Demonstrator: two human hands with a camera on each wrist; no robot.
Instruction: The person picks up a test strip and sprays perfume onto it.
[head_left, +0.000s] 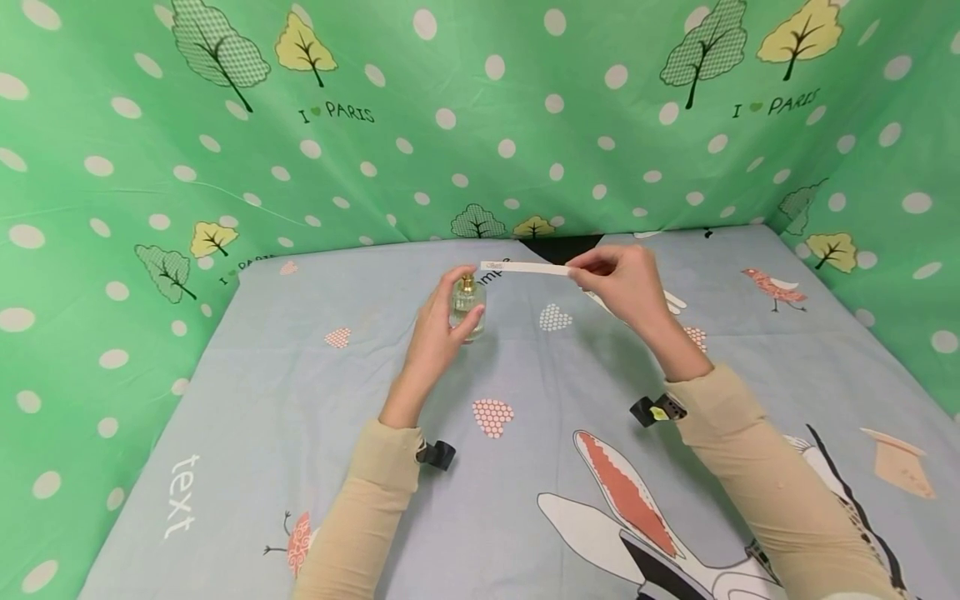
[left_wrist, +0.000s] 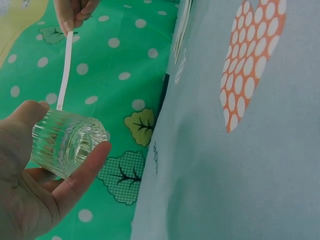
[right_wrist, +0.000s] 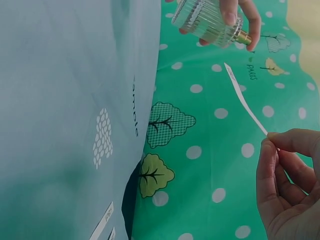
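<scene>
A clear ribbed glass perfume bottle (head_left: 465, 300) with a gold spray neck is gripped by my left hand (head_left: 435, 323), the index finger on its top. Off the table, the bottle stands nearly upright in the head view. My right hand (head_left: 628, 279) pinches one end of a white paper test strip (head_left: 528, 267) between thumb and fingertips. The strip's free, printed end points at the spray neck (right_wrist: 243, 38), with a small gap between them in the right wrist view. The bottle's thick glass base (left_wrist: 86, 142) faces the left wrist camera.
More white paper strips (right_wrist: 103, 221) lie on the table's far part, partly behind the right hand in the head view. A grey-blue printed cloth (head_left: 300, 433) covers the table. Green dotted fabric (head_left: 405, 192) hangs behind it and at both sides.
</scene>
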